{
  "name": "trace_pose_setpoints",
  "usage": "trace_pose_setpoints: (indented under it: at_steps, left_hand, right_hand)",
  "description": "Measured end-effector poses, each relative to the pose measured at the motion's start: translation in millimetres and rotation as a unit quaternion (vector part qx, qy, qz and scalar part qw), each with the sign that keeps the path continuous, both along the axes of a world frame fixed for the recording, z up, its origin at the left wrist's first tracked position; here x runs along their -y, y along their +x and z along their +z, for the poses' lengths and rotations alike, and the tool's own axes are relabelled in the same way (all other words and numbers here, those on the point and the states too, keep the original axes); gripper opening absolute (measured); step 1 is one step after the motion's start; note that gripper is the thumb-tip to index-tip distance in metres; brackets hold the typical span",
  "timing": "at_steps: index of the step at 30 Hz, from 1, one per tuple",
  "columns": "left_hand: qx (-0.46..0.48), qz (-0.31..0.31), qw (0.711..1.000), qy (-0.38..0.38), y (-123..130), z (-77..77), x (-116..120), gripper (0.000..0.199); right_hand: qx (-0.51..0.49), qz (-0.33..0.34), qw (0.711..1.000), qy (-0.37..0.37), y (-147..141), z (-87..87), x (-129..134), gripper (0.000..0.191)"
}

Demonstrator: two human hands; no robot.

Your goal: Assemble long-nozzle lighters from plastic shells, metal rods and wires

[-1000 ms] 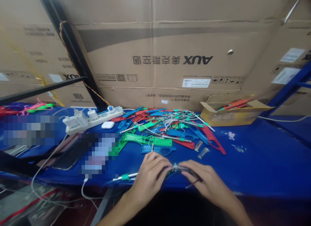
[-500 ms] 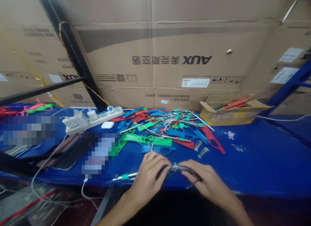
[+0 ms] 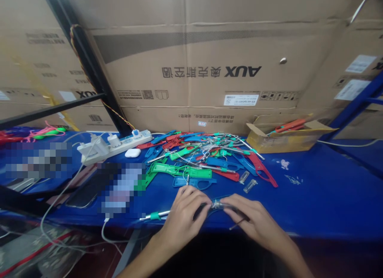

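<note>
Near the table's front edge, my left hand (image 3: 185, 212) and my right hand (image 3: 254, 216) face each other, fingers closed. Pinched between their fingertips is a small clear lighter fuel tank (image 3: 216, 205) with a whitish fitting at its left end. Something dark shows inside each grip, but its kind is hidden. A thin dark stick (image 3: 236, 225) pokes out below my right fingers. Behind the fingers, a blue lighter shell is partly visible. Left of my left hand lies a metal lighter tube (image 3: 163, 214) with a green collar (image 3: 154, 216).
Beyond my hands spreads a pile of red, green and blue lighter shells (image 3: 197, 173), tubes and wires. Two loose clear fuel tanks (image 3: 250, 186) lie at its front right. A cardboard box (image 3: 287, 144) stands back right; a power strip (image 3: 128, 142) and phones (image 3: 89, 186) are left.
Both hands stay almost in place, still pinching the clear fuel tank, with only a slight shift of the right fingers. The pile looks the same.
</note>
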State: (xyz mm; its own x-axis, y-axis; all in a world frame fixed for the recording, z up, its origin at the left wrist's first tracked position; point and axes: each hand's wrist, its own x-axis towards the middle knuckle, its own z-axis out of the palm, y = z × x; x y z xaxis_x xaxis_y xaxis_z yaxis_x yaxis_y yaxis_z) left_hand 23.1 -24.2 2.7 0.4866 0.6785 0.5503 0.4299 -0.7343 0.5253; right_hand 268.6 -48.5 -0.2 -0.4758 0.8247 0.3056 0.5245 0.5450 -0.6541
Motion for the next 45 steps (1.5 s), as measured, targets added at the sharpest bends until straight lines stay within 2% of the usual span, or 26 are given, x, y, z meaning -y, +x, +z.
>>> trace_pose_setpoints:
  at_steps: [9, 21, 28, 37, 45]
  left_hand:
    - [-0.008, -0.007, 1.0, 0.015, -0.3, 3.5, 0.4, 0.01]
    - [-0.015, -0.013, 1.0, 0.018, -0.9, 1.2, -0.7, 0.01]
    - [-0.032, -0.042, 0.998, 0.036, -3.2, 2.3, -0.5, 0.012]
    - [-0.02, -0.001, 1.0, 0.021, -1.0, 2.6, 1.3, 0.011]
    - [-0.017, 0.001, 0.999, 0.039, -0.9, 3.7, 1.4, 0.012]
  right_hand:
    - [-0.017, 0.024, 1.0, -0.006, -0.8, 7.4, -0.3, 0.031]
    - [0.005, 0.026, 1.0, 0.011, 2.3, 1.2, -0.4, 0.027]
    - [0.007, 0.062, 0.998, 0.005, 0.6, 9.3, -1.6, 0.032]
    - [-0.009, 0.014, 1.0, 0.026, 1.1, 7.7, -0.6, 0.026]
    - [-0.016, 0.012, 0.999, 0.027, 2.5, 3.2, -1.1, 0.027]
